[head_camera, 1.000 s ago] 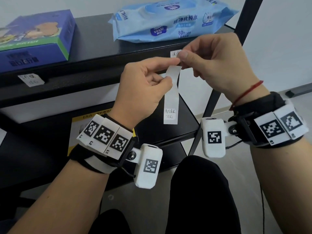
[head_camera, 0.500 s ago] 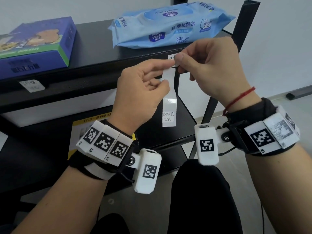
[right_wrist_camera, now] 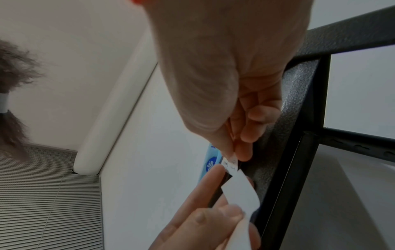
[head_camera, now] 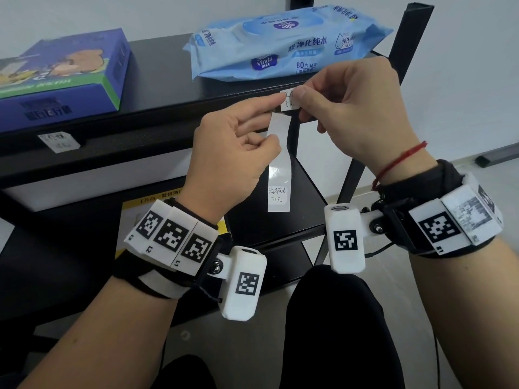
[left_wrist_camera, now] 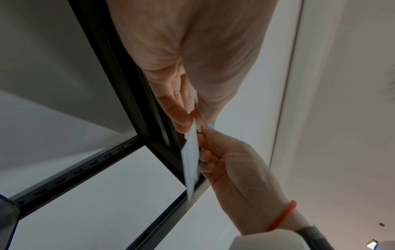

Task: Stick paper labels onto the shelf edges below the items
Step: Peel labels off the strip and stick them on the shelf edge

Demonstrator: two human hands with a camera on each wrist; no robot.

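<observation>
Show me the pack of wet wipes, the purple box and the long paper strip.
blue wet-wipes pack (head_camera: 280,43), head view, its front face.
purple cardboard box (head_camera: 64,71), head view, its top.
long white paper strip (head_camera: 278,175), head view, its glossy middle.

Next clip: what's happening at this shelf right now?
A person is labelling a black shelf. The right hand pinches a small handwritten label, just peeled off, in front of the shelf edge below the blue wet-wipes pack. The left hand holds the backing strip, which hangs down with one more written label near its bottom. Another label is already stuck below the blue box.
</observation>
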